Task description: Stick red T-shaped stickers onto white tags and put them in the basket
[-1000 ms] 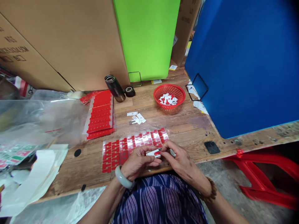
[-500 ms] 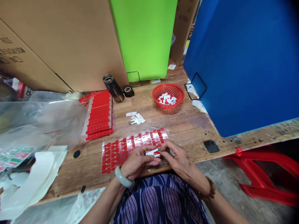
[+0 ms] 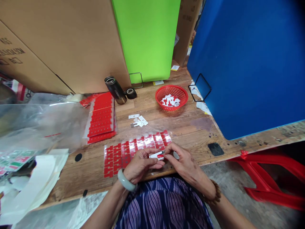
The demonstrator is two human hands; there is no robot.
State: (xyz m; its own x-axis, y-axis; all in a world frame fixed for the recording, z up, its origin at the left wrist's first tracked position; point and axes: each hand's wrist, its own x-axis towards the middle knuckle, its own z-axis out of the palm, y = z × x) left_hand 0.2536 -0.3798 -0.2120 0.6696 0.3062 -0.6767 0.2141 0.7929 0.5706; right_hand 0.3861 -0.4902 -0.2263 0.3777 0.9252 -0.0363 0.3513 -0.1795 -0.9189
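Observation:
Near the table's front edge, my left hand grips a small flat white piece between thumb and fingers. A red sticker shows at the right end of that piece. My right hand pinches there with thumb and forefinger, at the sticker; the fingertips partly cover it. Just beyond and left of my hands lies a clear sheet of red stickers, partly under my left hand. Several loose white pieces lie farther back. A red basket holds more white pieces, some with red on them.
A stack of red sticker sheets lies left, beside clear plastic bags. An open dark bottle and its lid stand behind. Cardboard, a green panel and a blue panel wall the table. A red stool stands right.
Almost nothing moves. The white piece and the right fingertips shift very slightly; both hands keep the same hold.

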